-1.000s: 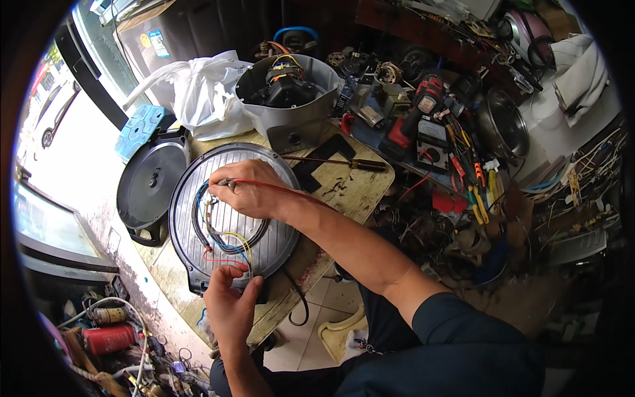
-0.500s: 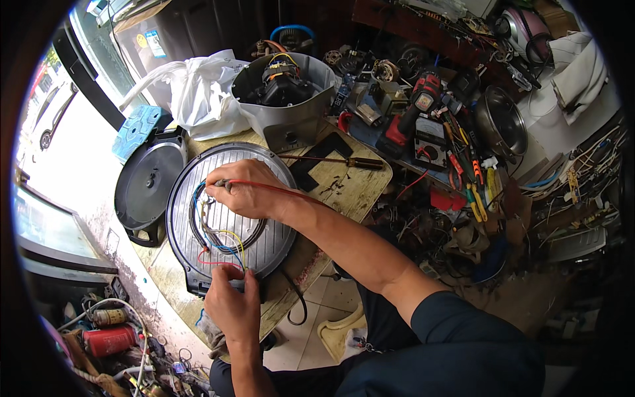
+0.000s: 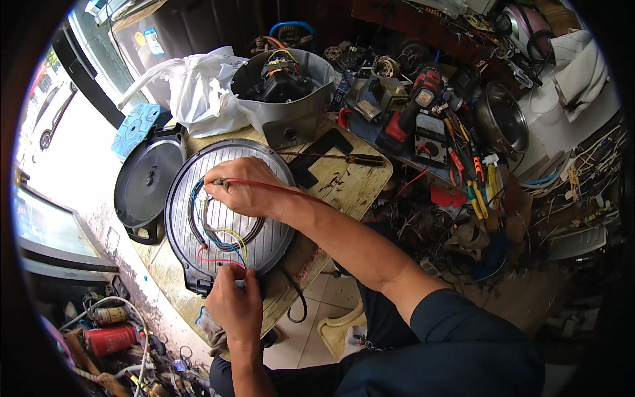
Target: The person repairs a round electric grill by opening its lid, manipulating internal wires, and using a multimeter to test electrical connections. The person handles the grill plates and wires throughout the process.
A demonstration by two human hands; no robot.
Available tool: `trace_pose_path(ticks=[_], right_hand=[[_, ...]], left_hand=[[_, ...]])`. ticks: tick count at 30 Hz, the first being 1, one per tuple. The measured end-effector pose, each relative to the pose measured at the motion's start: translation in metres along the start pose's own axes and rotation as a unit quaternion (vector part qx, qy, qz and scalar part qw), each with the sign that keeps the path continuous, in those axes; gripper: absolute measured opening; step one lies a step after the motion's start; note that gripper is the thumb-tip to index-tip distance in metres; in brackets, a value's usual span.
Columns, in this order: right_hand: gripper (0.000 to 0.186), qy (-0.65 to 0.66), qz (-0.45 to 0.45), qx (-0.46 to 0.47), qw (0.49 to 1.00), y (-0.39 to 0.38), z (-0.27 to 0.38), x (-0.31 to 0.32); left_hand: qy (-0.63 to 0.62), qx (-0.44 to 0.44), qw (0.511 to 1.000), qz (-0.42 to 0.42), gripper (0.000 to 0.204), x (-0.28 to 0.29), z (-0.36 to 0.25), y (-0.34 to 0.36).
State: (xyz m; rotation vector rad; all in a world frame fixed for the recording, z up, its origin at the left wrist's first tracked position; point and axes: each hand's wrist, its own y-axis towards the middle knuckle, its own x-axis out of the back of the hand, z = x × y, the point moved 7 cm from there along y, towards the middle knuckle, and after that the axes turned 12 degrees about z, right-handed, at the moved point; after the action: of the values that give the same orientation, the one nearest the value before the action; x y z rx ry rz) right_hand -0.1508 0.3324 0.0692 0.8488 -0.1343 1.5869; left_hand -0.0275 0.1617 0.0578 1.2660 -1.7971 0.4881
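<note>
A round ribbed metal appliance plate (image 3: 265,236) lies on the worn wooden board (image 3: 357,185), with a loop of dark, blue, yellow and red wires (image 3: 221,241) on it. My right hand (image 3: 245,186) is closed on a thin red tool or lead at the loop's upper left; I cannot make out which, and its tip is partly hidden. My left hand (image 3: 233,304) pinches the coloured wires at the plate's lower edge. A dark round lid or plate (image 3: 139,198) lies just left. A long screwdriver (image 3: 362,159) rests beyond the plate.
A white plastic bag (image 3: 198,92) and a grey housing with a motor (image 3: 276,116) stand behind. Right are a red cordless drill (image 3: 423,99), a multimeter (image 3: 430,145), pliers and screwdrivers, a metal bowl (image 3: 496,122) and tangled wires (image 3: 575,178). A red cylinder (image 3: 109,337) lies among clutter lower left.
Both hands keep their grips, with only slight movement. My right hand sits a little further left and up in view, as does the plate.
</note>
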Motion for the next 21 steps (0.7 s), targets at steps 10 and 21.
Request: trace_pose_path(ticks=[10,21], right_hand=[[0.021,-0.004,-0.003,-0.001,1.0,0.0,-0.003,0.002],[0.018,0.024,0.006,0.017,1.0,0.004,-0.004,-0.002]], left_hand=[[0.061,-0.031,0.998,-0.001,0.022,-0.003,-0.007,-0.001],[0.027,0.006,1.0,0.013,0.023,0.005,0.008,0.002]])
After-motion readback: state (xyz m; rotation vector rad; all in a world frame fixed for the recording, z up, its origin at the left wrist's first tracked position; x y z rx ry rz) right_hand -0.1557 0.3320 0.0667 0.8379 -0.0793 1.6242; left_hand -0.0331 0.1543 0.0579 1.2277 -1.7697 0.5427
